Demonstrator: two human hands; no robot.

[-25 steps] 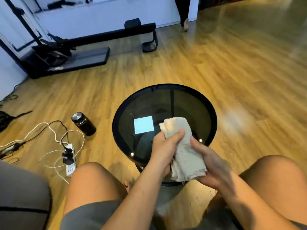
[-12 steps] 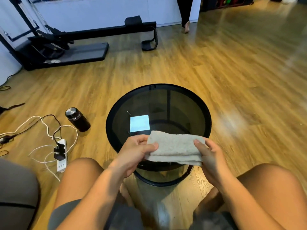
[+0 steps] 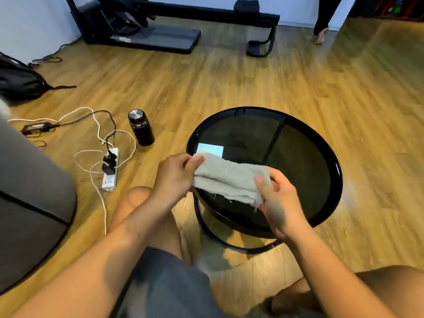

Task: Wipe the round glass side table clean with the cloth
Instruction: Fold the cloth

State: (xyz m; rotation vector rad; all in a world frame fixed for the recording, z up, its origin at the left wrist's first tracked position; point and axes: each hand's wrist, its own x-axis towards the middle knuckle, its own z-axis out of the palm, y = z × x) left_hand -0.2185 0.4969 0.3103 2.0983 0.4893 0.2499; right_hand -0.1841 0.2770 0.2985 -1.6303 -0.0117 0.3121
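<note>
i see the left hand (image 3: pixel 174 174) and right hand (image 3: pixel 278 198) each pinching one end of the folded cloth (image 3: pixel 229 179) over the glass table (image 3: pixel 298 157).

The cloth (image 3: pixel 229 180) was a pale greyish beige. The round glass side table (image 3: pixel 298 161) had smoky dark glass inside a glossy black rim. The floor (image 3: pixel 229 83) showed honey-brown wood grain in planks. The flask (image 3: pixel 141 131) was black with a silver lid, the power strip (image 3: pixel 109 180) white, the upholstered seat (image 3: pixel 29 191) grey with black piping.
</note>
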